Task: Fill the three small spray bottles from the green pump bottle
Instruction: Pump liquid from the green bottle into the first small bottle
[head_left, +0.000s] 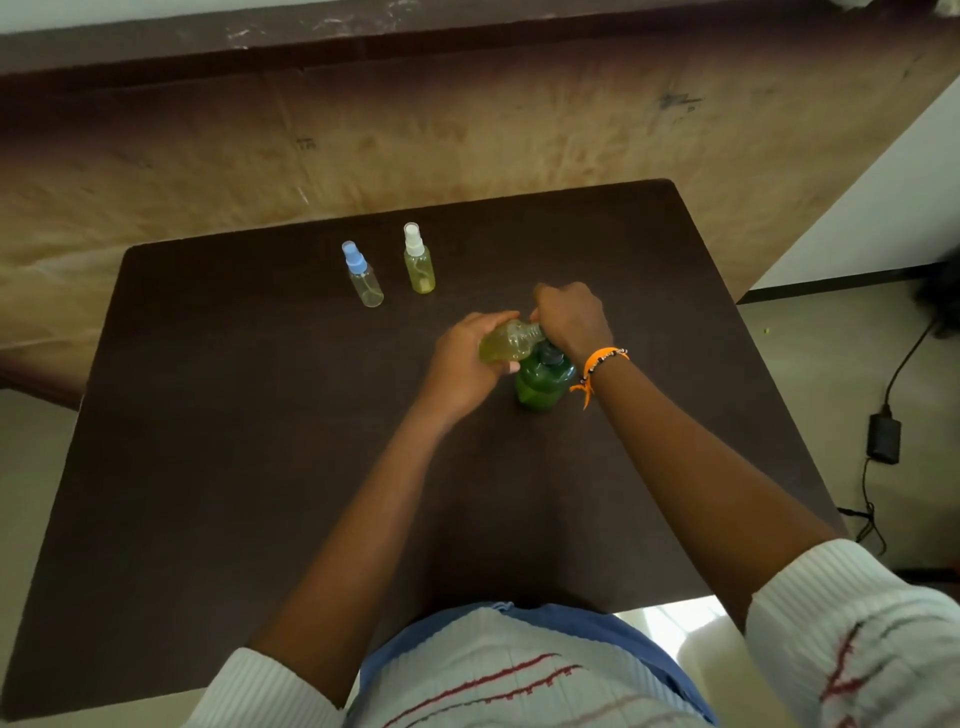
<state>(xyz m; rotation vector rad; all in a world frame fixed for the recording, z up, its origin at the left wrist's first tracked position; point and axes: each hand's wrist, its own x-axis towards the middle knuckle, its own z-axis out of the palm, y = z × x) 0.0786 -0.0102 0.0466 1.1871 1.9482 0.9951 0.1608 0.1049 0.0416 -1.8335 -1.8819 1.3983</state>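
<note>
The left hand (467, 364) gripped a small spray bottle (506, 343), tilted over the green pump bottle (543, 382) on the counter (260, 467). The right hand (571, 319) curled at its neck — likely capping it, though the cap was hidden. The blue-capped bottle (363, 275) looked nearly empty — probably next.

No text, label, brand or number can be read anywhere; dark marks on the far board are too blurred.
</note>
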